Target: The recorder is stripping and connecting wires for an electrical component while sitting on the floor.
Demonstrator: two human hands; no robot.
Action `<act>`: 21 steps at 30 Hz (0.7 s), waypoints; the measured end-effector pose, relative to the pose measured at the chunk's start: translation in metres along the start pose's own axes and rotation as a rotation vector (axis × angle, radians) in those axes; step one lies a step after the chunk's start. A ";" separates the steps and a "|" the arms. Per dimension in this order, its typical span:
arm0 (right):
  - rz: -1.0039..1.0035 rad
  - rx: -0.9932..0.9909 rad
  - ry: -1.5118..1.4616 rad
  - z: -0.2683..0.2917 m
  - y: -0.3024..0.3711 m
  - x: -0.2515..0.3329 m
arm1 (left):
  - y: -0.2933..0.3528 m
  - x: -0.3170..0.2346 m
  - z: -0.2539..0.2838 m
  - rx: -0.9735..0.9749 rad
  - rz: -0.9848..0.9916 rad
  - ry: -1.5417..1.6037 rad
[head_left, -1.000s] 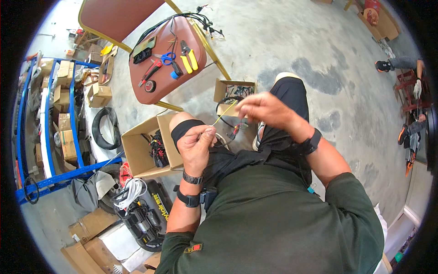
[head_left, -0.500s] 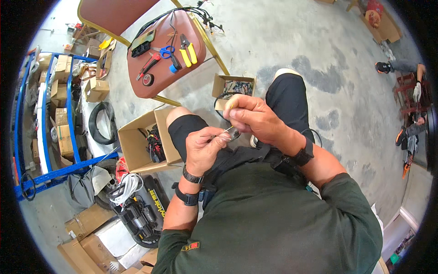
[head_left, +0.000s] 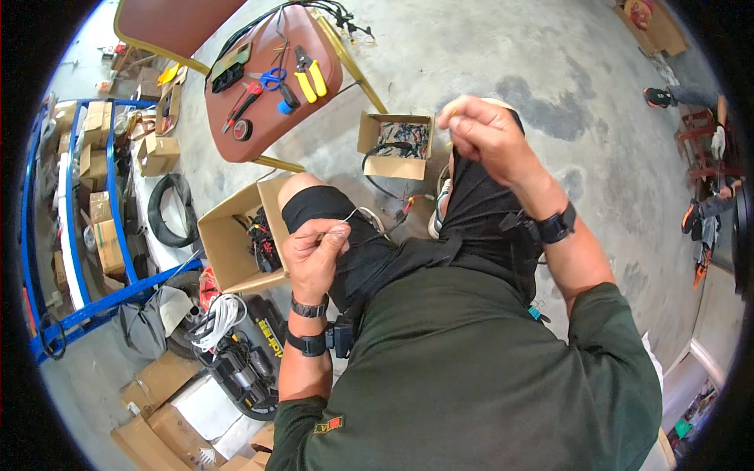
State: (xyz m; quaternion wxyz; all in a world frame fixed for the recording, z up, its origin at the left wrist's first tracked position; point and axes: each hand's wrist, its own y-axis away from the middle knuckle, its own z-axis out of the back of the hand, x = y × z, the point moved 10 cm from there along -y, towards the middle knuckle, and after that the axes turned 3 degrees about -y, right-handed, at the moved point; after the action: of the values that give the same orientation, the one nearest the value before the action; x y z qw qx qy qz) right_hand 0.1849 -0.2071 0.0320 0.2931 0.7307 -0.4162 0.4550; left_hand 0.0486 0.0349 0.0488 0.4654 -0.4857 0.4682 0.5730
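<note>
Above my left thigh, my left hand (head_left: 312, 255) is closed in a pinch on a thin whitish wire (head_left: 353, 213), whose end sticks up past the fingertips. Farther right and higher, over my right knee, my right hand (head_left: 493, 141) is closed too, with a thin yellow strand (head_left: 449, 145) showing at its fingers; its exact kind is too small to tell. Between my legs, below both hands, a black cable (head_left: 371, 177) leads to a bundle of coloured wires (head_left: 405, 209) with red and yellow parts.
Ahead, a chair seat (head_left: 271, 149) carries yellow-handled pliers (head_left: 309, 74), blue scissors (head_left: 273, 78), a red-and-black cutter (head_left: 245, 104) and a tape roll (head_left: 243, 129). Boxes of wires (head_left: 397, 166) (head_left: 224, 235) stand by my feet. Blue shelving (head_left: 118, 188) is left; another person's gloved hand (head_left: 718, 141) is far right.
My hands have moved apart: the right went up and right with the yellow strand, the left shifted left and slightly down with the wire. The wire bundle between my legs has come into view.
</note>
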 end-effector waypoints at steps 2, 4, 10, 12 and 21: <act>-0.019 0.036 0.064 -0.004 -0.004 0.002 | 0.000 0.001 -0.003 -0.030 0.034 -0.033; -0.080 0.048 0.067 -0.014 -0.008 -0.011 | -0.002 0.002 -0.009 -0.037 0.014 -0.016; -0.214 0.160 0.191 -0.026 -0.041 -0.057 | -0.004 0.006 -0.006 -0.060 0.038 0.021; -0.241 0.155 0.305 -0.022 -0.058 -0.071 | -0.006 0.010 -0.005 -0.071 0.057 0.055; -0.210 0.107 0.582 -0.003 -0.116 -0.108 | -0.008 0.014 0.003 -0.112 0.065 0.085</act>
State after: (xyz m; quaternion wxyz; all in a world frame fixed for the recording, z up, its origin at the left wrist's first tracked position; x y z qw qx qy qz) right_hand 0.2591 -0.1119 -0.0709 0.4065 0.6232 -0.2126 0.6334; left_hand 0.0549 0.0405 0.0344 0.3985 -0.5193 0.4702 0.5920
